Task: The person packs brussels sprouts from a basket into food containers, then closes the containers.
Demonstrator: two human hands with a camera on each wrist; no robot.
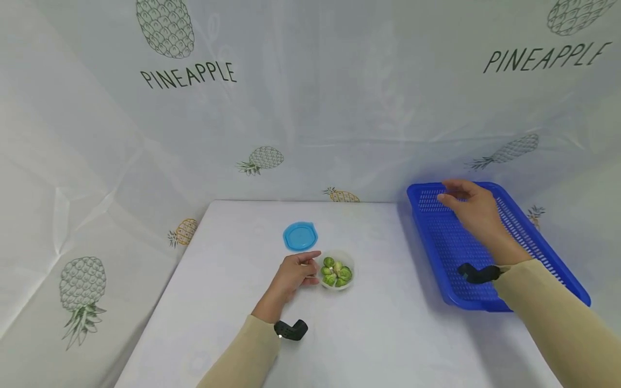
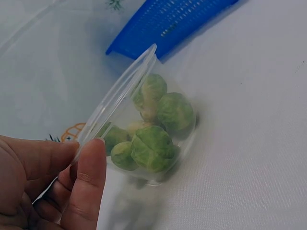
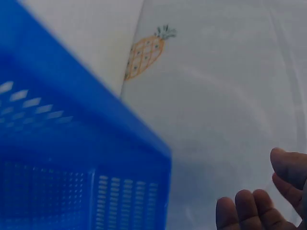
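Observation:
My left hand [image 1: 297, 271] pinches the rim of a clear plastic bowl [image 1: 353, 268] between thumb and fingers. Several green Brussels sprouts [image 2: 152, 148] lie inside it, showing through the clear wall in the left wrist view. Just behind the bowl, a light blue lid [image 1: 300, 236] lies flat on the white table. Over the far part of a blue plastic basket [image 1: 451, 299] hovers my right hand [image 1: 473, 207], its fingers loosely bent and apart from the thumb. Nothing is held in it. In the right wrist view, those fingertips [image 3: 245, 199] are beside the basket's corner.
The basket stands along the right side of the white table [image 1: 218, 302], its mesh floor bare where it shows. A pale sheet [image 1: 339, 97] printed with pineapples hangs behind the table and down its sides. A dark wrist camera [image 1: 477, 273] sits on the right sleeve.

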